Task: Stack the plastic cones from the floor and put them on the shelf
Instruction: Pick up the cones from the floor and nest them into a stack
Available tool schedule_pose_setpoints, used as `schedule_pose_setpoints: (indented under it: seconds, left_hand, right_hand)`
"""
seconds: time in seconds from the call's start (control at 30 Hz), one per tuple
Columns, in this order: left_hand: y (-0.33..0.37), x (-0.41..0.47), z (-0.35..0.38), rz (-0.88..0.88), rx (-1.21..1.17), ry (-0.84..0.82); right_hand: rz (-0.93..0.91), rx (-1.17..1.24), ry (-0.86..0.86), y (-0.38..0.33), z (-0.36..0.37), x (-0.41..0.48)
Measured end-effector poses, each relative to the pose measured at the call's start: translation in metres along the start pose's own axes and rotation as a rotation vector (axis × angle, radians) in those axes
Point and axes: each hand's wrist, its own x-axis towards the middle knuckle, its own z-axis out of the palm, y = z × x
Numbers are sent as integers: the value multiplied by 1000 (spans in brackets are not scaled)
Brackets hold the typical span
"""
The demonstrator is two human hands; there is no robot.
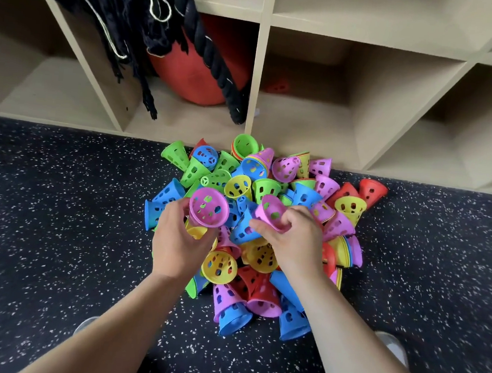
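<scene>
A heap of perforated plastic cones [256,187] in green, blue, yellow, red and purple lies on the dark speckled floor in front of the wooden shelf [261,68]. My left hand [174,239] grips a purple cone [208,207] from below, its wide mouth turned toward me. My right hand [293,238] pinches another purple cone [272,211] by its rim, thumb inside. Both hands hover over the middle of the heap, the two purple cones a short gap apart.
The shelf's bottom cubby [319,118] just behind the heap holds one small red cone [277,86] at its back. The cubby to its left holds a red ball [195,74] with black rope [209,49] and netting hanging over it. My shoe tips [391,345] show beside my arms.
</scene>
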Motion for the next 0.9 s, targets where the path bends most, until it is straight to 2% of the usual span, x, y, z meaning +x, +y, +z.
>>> schedule_pose_setpoints:
  seconds: [0.13,0.27,0.33,0.43,0.5,0.67,0.73,0.83,0.9]
  left_hand:
    - [1,3,4,3,-5,21]
    - [7,9,11,21,-16,17]
    - [11,12,13,35,-24,19]
    - [17,16,14,58,-51,9]
    - [23,20,17,82,-76,-28]
    - [33,24,22,154,-147,-91]
    - [36,25,23,156,-182,-102]
    - [38,26,26,160,-192,-75]
    - [34,27,30,157,-175,-52]
  right_hand:
    - [24,16,88,2,-13,10]
    - [-4,82,77,0,-22,25]
    - [2,93,156,-5,-25,31]
    - [57,334,239,-25,-35,37]
    - [5,433,174,-41,-37,38]
    - [-140,217,-290,-55,-27,38]
    - [-137,228,-363,-50,-26,35]
    - [-59,376,-248,-30,-25,32]
    - [34,412,-12,-4,-26,32]
